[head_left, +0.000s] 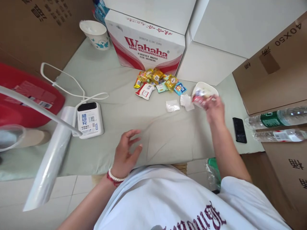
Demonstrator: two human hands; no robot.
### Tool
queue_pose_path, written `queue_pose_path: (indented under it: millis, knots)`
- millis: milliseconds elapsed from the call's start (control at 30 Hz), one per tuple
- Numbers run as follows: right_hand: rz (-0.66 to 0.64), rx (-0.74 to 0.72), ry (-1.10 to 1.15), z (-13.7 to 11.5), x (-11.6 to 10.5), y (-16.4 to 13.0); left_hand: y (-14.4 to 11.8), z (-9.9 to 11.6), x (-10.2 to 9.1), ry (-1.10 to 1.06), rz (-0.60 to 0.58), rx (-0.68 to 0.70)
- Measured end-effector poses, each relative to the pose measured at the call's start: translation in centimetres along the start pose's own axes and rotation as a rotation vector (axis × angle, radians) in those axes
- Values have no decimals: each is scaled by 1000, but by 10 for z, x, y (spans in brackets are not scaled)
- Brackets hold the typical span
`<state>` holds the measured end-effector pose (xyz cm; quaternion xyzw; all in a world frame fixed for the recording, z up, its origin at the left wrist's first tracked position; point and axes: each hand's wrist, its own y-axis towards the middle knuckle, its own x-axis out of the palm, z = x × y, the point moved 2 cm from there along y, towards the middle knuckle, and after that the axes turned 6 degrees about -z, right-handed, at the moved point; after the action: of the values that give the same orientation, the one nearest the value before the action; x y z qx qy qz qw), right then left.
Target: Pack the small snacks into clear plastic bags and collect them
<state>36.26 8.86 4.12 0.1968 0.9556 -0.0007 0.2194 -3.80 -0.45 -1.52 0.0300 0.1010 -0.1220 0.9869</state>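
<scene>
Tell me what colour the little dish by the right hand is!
The dish is white; it shows best in the head view.

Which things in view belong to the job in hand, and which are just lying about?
Likely in the job:
right hand, at the bowl
bowl, with packets in it
snack packets, heaped by the box

Apparently lying about:
box
phone
bottles
paper cup
plastic roll

A paper cup is standing beside the Wahaha carton. A phone is lying near a green-labelled bottle.
</scene>
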Motion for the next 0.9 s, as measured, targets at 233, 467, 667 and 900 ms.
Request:
queue_pose_path:
  millis: [233,467,667,900]
  knots:
    - [14,210,-452,15,-21,114,-50,-24,-43,275,29,-222]
    - [68,-9,-841,-12,-7,84,-84,-29,-62,335,158,-215]
    - [-388,-33,-914,13,39,10,-82,-23,-62,340,113,-144]
    - [-195,216,-178,20,48,-52,-41,12,-42,189,-5,7]
